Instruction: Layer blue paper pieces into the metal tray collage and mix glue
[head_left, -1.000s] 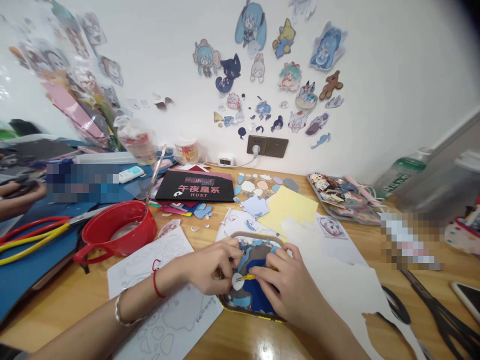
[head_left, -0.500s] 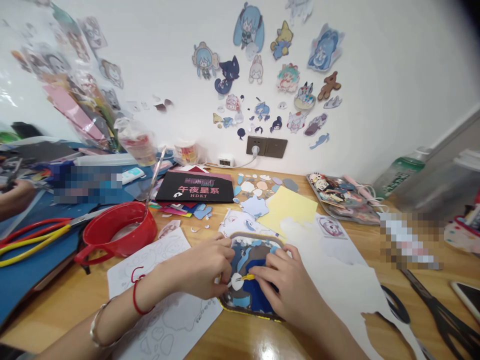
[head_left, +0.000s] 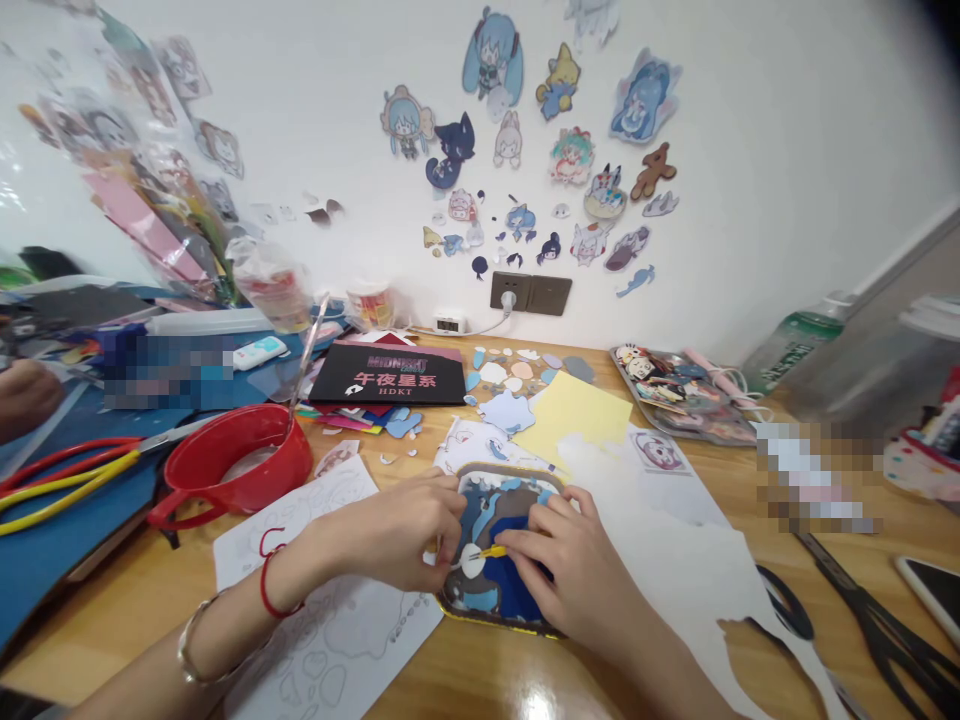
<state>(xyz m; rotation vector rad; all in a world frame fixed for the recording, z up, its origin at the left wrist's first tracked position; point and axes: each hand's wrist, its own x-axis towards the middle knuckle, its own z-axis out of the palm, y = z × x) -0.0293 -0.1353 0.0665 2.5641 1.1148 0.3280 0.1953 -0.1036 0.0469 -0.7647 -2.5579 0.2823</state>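
My left hand (head_left: 390, 535) pinches a small white paper cutout (head_left: 472, 561) at the left edge of a layered paper picture (head_left: 499, 590) in blues and greys with a yellow rim. My right hand (head_left: 577, 580) rests on the picture's right side and holds a thin yellow tool (head_left: 491, 551), its tip touching the white cutout. A red string and a silver bangle sit on my left wrist. Both hands cover the middle of the picture.
A sheet with printed outlines (head_left: 337, 620) lies under my left forearm. A red bowl (head_left: 232, 465), red and yellow scissors (head_left: 67, 470), a black booklet (head_left: 390, 375), yellow paper (head_left: 574, 415), black scissors (head_left: 870, 620), a phone (head_left: 930, 590) and another person's hand (head_left: 26, 395) surround the wooden table.
My hands stay on the picture with small shifts. My left forearm has slid back, so the wrist string and bangle sit lower left. The other person's hand at far left has moved.
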